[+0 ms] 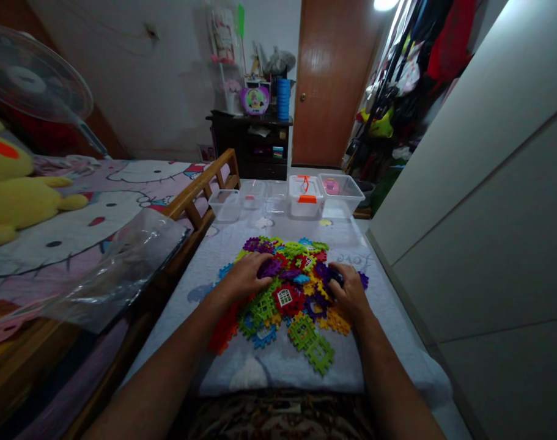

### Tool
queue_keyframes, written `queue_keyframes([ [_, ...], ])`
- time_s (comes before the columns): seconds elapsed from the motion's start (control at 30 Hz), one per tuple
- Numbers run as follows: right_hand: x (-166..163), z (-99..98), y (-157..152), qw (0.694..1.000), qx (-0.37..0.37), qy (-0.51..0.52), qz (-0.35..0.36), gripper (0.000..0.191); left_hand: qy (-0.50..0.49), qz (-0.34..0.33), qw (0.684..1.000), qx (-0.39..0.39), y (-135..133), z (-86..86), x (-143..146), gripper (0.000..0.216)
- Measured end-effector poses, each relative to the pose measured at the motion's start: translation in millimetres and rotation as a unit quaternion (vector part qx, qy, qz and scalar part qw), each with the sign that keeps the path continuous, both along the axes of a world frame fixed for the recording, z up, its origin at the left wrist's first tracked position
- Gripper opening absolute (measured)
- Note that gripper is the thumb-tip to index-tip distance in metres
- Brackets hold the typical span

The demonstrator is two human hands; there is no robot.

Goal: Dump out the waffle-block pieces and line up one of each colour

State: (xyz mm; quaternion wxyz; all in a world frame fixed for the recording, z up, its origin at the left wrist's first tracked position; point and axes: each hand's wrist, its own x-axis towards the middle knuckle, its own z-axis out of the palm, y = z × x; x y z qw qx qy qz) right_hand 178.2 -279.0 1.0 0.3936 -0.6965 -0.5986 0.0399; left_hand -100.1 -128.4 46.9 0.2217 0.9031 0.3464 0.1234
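We noted left hand (247, 276) and right hand (350, 288), fingers curved, whether grasping we couldn't tell, flanking multicoloured notched plastic pieces (289, 300) heaped on pale-blue patterned cloth (345, 237), presumably steadying them.

We look out from one head-worn camera, facing forward and angled down onto our left hand (246, 274) and right hand (350, 289), in the middle of the view. The cloth-covered table (306, 227) starts close below us and runs away toward the far door (333, 79); the wide view takes in the bed (113, 211) at left and the cabinet (489, 244) at right.
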Motion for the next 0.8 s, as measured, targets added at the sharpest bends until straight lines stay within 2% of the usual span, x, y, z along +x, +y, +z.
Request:
queue_keyframes([
  [0.17,-6,1.9,2,0.998,-0.035,-0.022,0.041,0.049,-0.056,-0.027,0.998,0.026,-10,5.8,10,0.049],
  [0.33,-4,-1.6,5,0.998,-0.041,-0.03,0.049,0.049,-0.136,-0.057,0.989,0.026,-21,11.7,29,0.061],
  [0.47,-3,0.1,8,0.996,-0.06,-0.055,0.027,0.04,-0.158,-0.085,0.984,0.016,-24,11.6,41,0.068],
  [0.6,-4,2.9,12,0.993,-0.086,-0.079,0.012,0.036,-0.165,-0.115,0.98,0.002,-27,11.0,43,0.059],
  [0.8,-3,-3.8,20,0.99,-0.104,-0.096,-0.012,0.042,-0.176,-0.093,0.98,0.02,-27,7.9,40,0.051],
])
